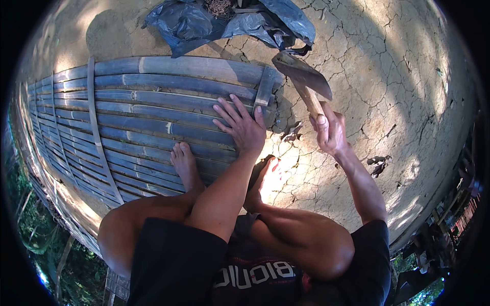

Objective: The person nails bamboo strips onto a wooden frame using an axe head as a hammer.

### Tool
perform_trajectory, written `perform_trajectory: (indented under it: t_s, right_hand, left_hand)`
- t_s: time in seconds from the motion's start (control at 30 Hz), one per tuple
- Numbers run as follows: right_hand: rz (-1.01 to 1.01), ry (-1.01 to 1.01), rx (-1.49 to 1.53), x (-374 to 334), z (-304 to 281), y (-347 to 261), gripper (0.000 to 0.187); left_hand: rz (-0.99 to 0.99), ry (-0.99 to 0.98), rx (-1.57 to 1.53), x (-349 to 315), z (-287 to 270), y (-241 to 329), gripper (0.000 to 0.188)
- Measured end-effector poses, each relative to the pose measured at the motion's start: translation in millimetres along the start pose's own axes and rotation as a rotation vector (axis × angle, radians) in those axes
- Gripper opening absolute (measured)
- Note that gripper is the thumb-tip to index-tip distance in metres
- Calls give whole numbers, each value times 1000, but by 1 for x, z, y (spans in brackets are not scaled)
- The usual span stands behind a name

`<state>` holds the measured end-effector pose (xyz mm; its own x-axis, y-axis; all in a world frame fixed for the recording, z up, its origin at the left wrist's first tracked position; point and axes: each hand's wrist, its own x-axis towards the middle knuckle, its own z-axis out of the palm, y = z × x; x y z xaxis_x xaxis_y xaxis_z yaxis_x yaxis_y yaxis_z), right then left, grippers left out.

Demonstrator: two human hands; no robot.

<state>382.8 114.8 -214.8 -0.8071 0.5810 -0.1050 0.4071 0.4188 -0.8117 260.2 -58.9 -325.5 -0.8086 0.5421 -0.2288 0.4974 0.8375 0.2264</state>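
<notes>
Across the whole scene, cracked dry ground, patched with sun and shade. On it, left of centre, a wide bamboo panel: long split slats side by side, greyish, running off to the left. Beyond its far edge, a crumpled dark plastic sheet. Over the slats, a long thin cross strip. Past the panel's right end, a hatchet, wooden handle, broad metal head uppermost, angled away from the person. Bare left foot rests on the slats. Left hand: palm down on the panel, fingers spread, gripping nothing; thumb close by a short crosspiece at the right end. Right hand: fingers closed around the hatchet's handle. On the plastic, a small brown heap, pieces too fine to identify. Far right, curled dry leaves.
</notes>
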Motion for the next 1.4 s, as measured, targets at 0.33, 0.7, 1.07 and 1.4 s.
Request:
perform_trajectory:
  t_s: [0.33, 0.7, 1.07, 1.4]
  right_hand:
    - [-52, 41, 26, -5, 5, -6, 48]
    - [-87, -139, -277, -11, 11, 17, 39]
    - [-184, -116, -297, -10, 14, 0, 40]
    - [-14, -74, -78, -3, -4, -28, 46]
  left_hand:
    - [-9, 4, 8, -1, -1, -1, 79]
    - [14, 23, 46, 4, -2, 2, 80]
    - [-2, -90, 114, 1, -5, 1, 83]
    - [-15, 16, 49, 0, 2, -2, 78]
